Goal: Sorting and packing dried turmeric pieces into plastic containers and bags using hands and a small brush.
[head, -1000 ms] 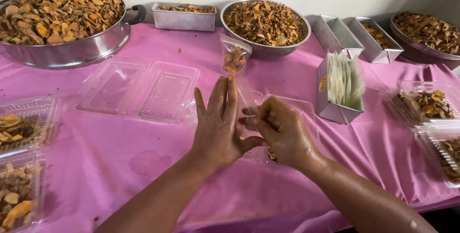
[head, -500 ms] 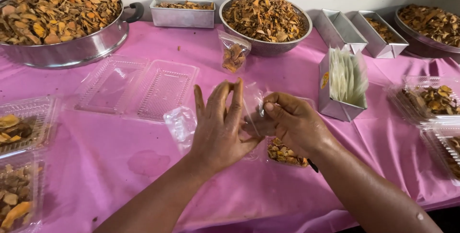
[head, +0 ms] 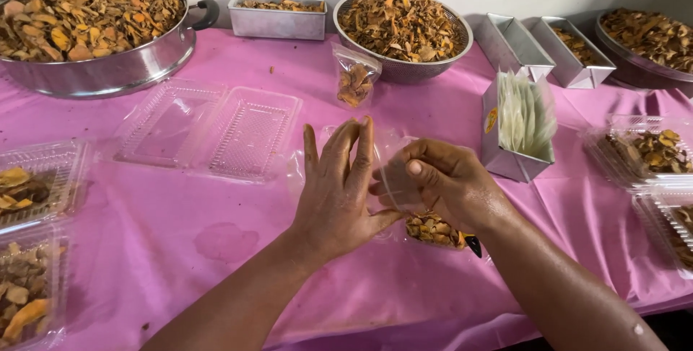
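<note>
At the frame's centre, over a pink tablecloth (head: 180, 250), the left hand (head: 339, 192), fingers straight and upright, and the right hand (head: 444, 181), fingers curled, together pinch a small clear plastic bag (head: 393, 181). A heap of dried orange chips (head: 433, 230) lies just beneath the right hand.

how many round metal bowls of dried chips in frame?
3: a big bowl far left, a mesh bowl top centre, a bowl cut off at the top right edge. More may lie outside the frame.
</note>
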